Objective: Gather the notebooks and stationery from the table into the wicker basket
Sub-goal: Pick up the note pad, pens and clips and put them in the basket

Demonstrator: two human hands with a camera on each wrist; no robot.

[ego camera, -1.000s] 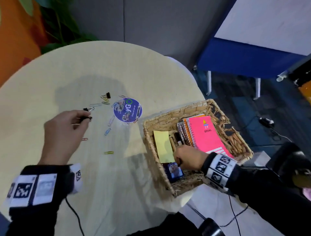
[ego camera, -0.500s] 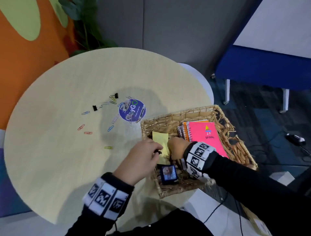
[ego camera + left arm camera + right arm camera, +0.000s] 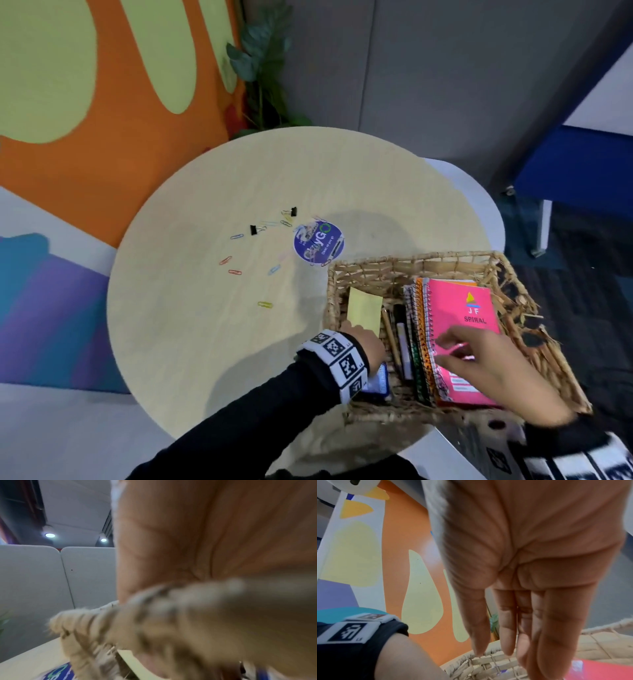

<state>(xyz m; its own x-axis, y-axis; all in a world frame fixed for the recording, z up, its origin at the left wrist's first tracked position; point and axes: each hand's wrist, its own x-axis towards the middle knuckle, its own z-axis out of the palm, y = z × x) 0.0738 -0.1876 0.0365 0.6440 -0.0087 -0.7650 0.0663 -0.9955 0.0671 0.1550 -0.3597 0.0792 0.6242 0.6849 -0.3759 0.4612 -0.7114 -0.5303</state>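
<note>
Hands work in the basket (image 3: 376, 270) at the table's (image 3: 191, 335) near right edge. Left hand (image 3: 364, 344) dips in beside the yellow pad (image 3: 364, 308) (fingers hidden, so grip cannot be told). Right hand (image 3: 493, 370) hovers, fingers straight and together, over the pink notebook (image 3: 469, 308). Paperclips (image 3: 235, 272) and binder clips (image 3: 253, 229) lie loose near a round sticker (image 3: 318, 243).

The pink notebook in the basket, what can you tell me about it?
The pink notebook is spiral-bound along its left edge, with a small coloured logo and the words JF SPIRAL on its cover. It lies face up on top of other spiral notebooks in the right half of the wicker basket. The right hand hovers over its lower part with fingers straight; whether it touches the cover is unclear.
</note>
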